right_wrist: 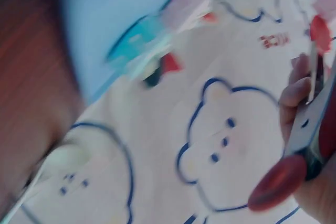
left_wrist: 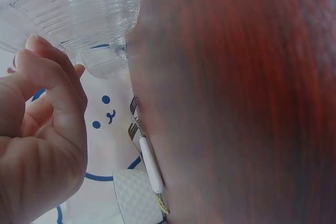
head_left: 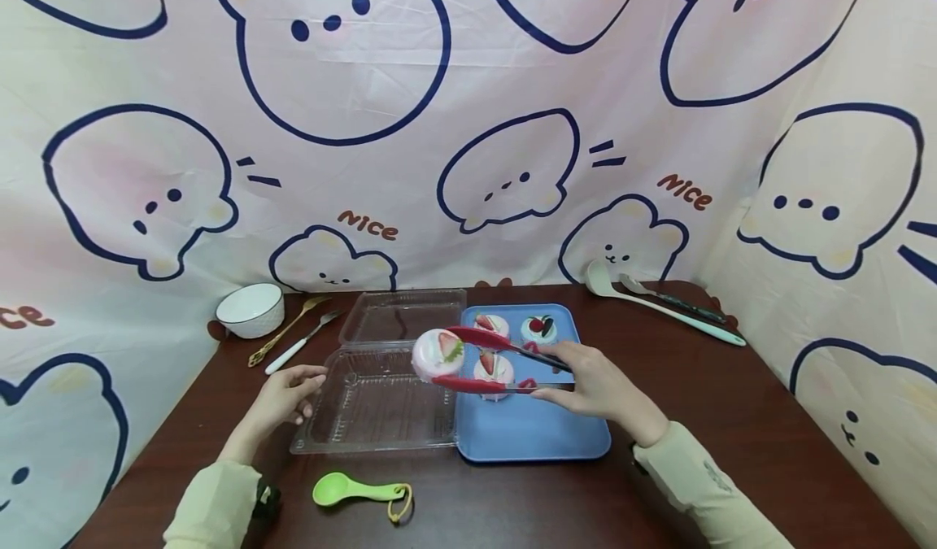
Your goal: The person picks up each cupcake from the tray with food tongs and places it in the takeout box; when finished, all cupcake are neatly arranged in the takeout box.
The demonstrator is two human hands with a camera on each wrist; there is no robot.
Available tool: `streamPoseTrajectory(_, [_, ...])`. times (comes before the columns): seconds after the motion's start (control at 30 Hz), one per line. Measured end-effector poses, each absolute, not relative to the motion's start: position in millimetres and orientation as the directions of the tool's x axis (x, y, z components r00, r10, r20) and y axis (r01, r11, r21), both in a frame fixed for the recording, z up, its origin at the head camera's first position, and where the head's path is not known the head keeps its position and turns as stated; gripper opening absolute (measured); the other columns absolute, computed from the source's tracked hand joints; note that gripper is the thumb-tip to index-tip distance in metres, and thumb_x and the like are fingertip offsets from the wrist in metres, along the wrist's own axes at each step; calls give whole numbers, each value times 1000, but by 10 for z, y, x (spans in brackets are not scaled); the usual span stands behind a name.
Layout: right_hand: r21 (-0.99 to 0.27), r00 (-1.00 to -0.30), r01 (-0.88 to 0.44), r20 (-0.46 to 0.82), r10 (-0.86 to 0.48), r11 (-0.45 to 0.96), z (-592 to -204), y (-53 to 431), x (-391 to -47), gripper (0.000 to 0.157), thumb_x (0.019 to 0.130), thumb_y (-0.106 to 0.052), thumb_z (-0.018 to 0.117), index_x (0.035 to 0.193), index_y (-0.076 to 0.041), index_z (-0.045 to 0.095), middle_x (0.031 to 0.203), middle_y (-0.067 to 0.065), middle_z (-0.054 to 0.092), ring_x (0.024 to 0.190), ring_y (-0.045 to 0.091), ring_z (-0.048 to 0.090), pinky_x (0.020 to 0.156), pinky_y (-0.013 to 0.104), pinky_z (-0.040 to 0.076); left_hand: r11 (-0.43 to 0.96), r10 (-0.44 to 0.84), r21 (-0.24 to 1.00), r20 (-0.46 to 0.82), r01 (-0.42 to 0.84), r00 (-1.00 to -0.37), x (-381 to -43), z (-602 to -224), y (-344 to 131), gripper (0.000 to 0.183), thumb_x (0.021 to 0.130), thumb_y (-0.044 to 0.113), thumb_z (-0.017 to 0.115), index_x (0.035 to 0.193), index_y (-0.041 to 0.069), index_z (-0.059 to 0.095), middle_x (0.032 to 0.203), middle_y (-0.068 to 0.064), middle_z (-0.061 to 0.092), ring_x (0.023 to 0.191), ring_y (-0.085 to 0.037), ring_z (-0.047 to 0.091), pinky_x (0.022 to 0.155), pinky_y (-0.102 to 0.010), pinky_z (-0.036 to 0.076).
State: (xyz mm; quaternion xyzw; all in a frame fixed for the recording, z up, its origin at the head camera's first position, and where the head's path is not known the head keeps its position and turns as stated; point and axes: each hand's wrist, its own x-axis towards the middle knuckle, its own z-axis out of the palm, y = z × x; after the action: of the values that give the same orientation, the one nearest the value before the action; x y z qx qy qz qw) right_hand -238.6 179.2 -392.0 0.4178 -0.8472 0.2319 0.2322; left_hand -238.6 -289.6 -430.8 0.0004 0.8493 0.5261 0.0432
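My right hand [head_left: 596,382] grips a pair of red-tipped tongs [head_left: 472,384] from the right. Between the tongs' tips is a small pink-and-white cake [head_left: 428,358] topped with a strawberry slice, held above the inner edge of a clear plastic container [head_left: 388,419]. In the right wrist view, the red end of the tongs [right_wrist: 278,182] sticks out by the palm. My left hand [head_left: 281,398] hovers at the container's left rim, fingers loosely bent and nothing in them. A blue tray [head_left: 534,435] right of the container carries more small cakes, one with a red berry [head_left: 539,327].
The container's lid [head_left: 403,317] lies folded back behind it. A white bowl [head_left: 251,311], a gold fork [head_left: 285,333] and a white-handled fork [head_left: 300,344] are at back left. A green measuring spoon [head_left: 359,490] lies in front; a ladle [head_left: 659,305] and a dark-handled utensil [head_left: 681,301] lie back right.
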Motion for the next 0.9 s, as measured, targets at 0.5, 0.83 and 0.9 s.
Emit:
streamPoseTrajectory(0.5, [-31,-548,-777,526,-651,629,-4003,833,-2356,56,73,-49,69,108,-5,61,87,3,62,64,8,50,55,23,46,438,37,898,-66,-44,-997,-2414,-4297,-2907,40,94,17,49,125,-8,45,90,-14,56,49,-11,49,43,-26,44])
streamPoseTrajectory(0.83, [-15,-601,-752,424,-678,659,-4076,517,-2456,58,79,-54,60,109,-4,63,94,7,65,74,15,60,60,29,50,421,34,905,-83,-61,-996,-2404,-4311,-2933,41,94,17,49,127,-7,44,87,-12,57,49,-11,50,43,-27,45])
streamPoseTrajectory(0.9, [-6,-602,-751,417,-681,660,-4083,468,-2480,58,79,-54,60,108,-4,63,92,7,65,68,14,59,56,28,49,417,35,907,-83,-61,-996,-2396,-4316,-2939,41,94,18,49,127,-7,44,86,-12,57,49,-11,50,43,-27,45])
